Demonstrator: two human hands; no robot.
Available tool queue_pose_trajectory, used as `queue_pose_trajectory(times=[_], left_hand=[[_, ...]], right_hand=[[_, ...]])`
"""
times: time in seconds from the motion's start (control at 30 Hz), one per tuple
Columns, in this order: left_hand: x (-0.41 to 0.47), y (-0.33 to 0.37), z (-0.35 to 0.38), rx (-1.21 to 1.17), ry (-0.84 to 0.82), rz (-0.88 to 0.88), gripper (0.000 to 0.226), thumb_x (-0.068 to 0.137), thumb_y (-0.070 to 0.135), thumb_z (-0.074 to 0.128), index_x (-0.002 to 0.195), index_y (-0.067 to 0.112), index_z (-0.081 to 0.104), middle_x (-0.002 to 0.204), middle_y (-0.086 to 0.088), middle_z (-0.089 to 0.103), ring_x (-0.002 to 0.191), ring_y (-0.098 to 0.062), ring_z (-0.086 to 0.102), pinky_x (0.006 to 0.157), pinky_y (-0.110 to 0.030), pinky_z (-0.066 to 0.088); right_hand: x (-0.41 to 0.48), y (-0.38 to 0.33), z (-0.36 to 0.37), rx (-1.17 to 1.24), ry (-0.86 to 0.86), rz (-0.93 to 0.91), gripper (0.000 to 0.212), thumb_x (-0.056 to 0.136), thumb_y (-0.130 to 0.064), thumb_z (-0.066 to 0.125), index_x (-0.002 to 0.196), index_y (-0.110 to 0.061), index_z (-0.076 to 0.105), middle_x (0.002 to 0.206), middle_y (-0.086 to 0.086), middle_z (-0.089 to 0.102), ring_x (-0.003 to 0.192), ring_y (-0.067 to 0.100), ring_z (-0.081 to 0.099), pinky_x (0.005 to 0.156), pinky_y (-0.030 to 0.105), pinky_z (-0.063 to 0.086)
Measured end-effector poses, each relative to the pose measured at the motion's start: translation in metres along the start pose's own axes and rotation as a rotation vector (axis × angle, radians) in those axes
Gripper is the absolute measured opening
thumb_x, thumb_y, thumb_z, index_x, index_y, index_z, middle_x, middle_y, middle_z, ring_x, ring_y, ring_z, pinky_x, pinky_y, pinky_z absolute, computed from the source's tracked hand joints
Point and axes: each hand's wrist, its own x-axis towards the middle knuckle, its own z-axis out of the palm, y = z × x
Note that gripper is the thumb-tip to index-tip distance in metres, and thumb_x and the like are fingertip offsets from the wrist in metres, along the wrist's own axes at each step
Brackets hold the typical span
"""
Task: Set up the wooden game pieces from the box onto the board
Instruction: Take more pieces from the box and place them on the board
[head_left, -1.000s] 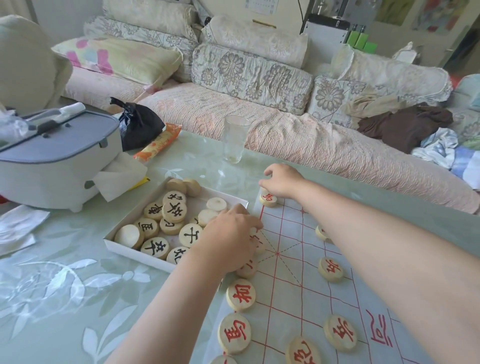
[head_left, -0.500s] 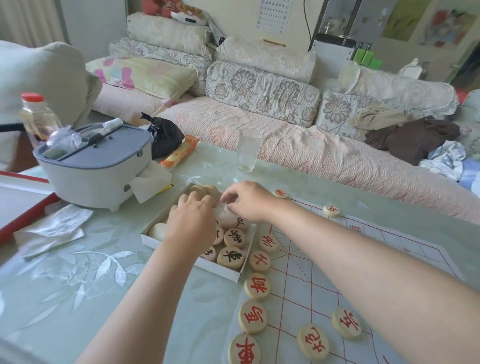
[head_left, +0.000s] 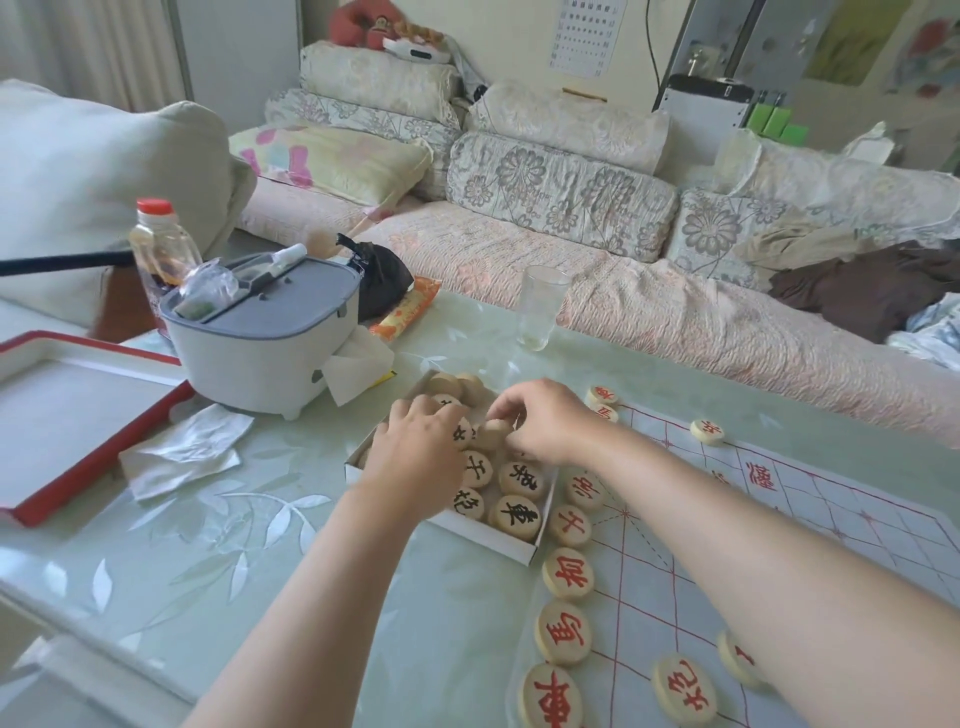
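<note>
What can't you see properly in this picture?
All head view:
Pieces under the left hand in the box: the hand covers them, so whether it holds one is unclear.
A red piece on the board: half hidden by the right forearm.
The nearest piece: cut off by the bottom edge.
The wall chart: print too small.

Soft, even daylight, mildly hazy.
Pale sheen on the glossy surface (head_left: 218, 545); faint shadows; wide-angle bending at edges; slight overall softness.
</note>
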Motion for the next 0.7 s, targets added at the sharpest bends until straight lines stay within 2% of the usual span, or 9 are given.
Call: queue_pose_trajectory(times=[0.1,0.23,0.3,0.37,0.43,0.5,0.57,0.63,0.7], left_hand=[[0.004,0.009,-0.001,-0.228,0.017,-0.03,0.051,0.093,0.035,0.054,0.142,0.031,0.039,0.139,-0.001,0.042,0.124,-0.022,0.039,0.096,-0.03,0.037],[0.006,0.017,0.0,-0.421,-0.053,-0.061,0.057,0.09,0.038,0.061,0.142,0.025,0.042,0.135,0.001,0.053,0.121,-0.018,0.051,0.087,-0.022,0.038],[0.006,0.018,0.002,-0.467,-0.073,-0.066,0.048,0.086,0.033,0.064,0.132,0.028,0.05,0.12,0.003,0.062,0.102,-0.018,0.061,0.079,-0.027,0.047],[0.005,0.017,0.001,-0.485,-0.013,-0.077,0.034,0.086,0.027,0.065,0.12,0.025,0.06,0.101,0.004,0.064,0.086,-0.017,0.06,0.065,-0.024,0.044],[0.005,0.015,-0.002,-0.411,0.094,-0.094,0.018,0.089,0.02,0.061,0.106,0.022,0.064,0.094,0.004,0.062,0.085,-0.017,0.054,0.06,-0.023,0.034],[0.005,0.009,-0.004,-0.34,0.155,-0.099,0.006,0.09,0.018,0.057,0.087,0.02,0.062,0.089,0.001,0.058,0.084,-0.019,0.051,0.064,-0.027,0.034],[0.004,0.005,-0.005,-0.263,0.134,-0.127,0.026,0.091,0.02,0.055,0.066,0.02,0.047,0.077,0.0,0.05,0.078,-0.023,0.048,0.062,-0.028,0.033],[0.005,0.003,-0.004,-0.226,0.105,-0.145,0.027,0.091,0.02,0.053,0.066,0.017,0.046,0.07,0.001,0.047,0.075,-0.024,0.05,0.058,-0.028,0.033],[0.005,0.003,-0.005,-0.25,0.109,-0.17,0.022,0.091,0.02,0.052,0.07,0.017,0.052,0.065,0.003,0.049,0.071,-0.023,0.051,0.054,-0.027,0.034]], right_hand=[[-0.01,0.0,0.003,0.106,0.136,-0.065,0.031,0.076,0.001,0.068,0.081,-0.029,0.072,0.083,-0.01,0.062,0.074,0.009,0.058,0.06,0.009,0.039],[-0.019,0.001,0.013,0.247,0.274,-0.18,0.037,0.072,0.007,0.07,0.072,-0.03,0.07,0.085,-0.003,0.061,0.072,0.008,0.058,0.063,0.011,0.041],[-0.019,0.001,0.016,0.318,0.335,-0.209,0.033,0.072,0.006,0.075,0.072,-0.027,0.071,0.083,-0.005,0.063,0.069,0.005,0.058,0.063,0.011,0.042],[-0.018,0.0,0.017,0.317,0.346,-0.227,0.03,0.072,0.004,0.075,0.077,-0.026,0.07,0.084,-0.007,0.064,0.07,0.006,0.059,0.064,0.011,0.042],[-0.015,0.001,0.014,0.283,0.326,-0.191,0.03,0.075,-0.001,0.075,0.087,-0.027,0.068,0.09,-0.009,0.065,0.071,0.007,0.058,0.064,0.009,0.041],[-0.009,0.006,0.01,0.208,0.332,-0.11,0.031,0.078,-0.006,0.073,0.098,-0.029,0.066,0.097,-0.012,0.064,0.069,0.003,0.054,0.065,0.009,0.039],[0.0,0.015,0.005,0.081,0.327,-0.003,0.028,0.084,-0.012,0.07,0.105,-0.03,0.065,0.104,-0.012,0.064,0.079,0.001,0.054,0.072,0.018,0.041],[0.009,0.022,0.0,-0.058,0.239,0.109,0.023,0.09,-0.019,0.066,0.111,-0.027,0.065,0.112,-0.007,0.064,0.097,0.011,0.059,0.083,0.027,0.046],[0.015,0.022,-0.002,-0.219,0.132,0.192,0.02,0.092,-0.034,0.063,0.11,-0.025,0.067,0.114,-0.003,0.065,0.103,0.02,0.061,0.082,0.032,0.049]])
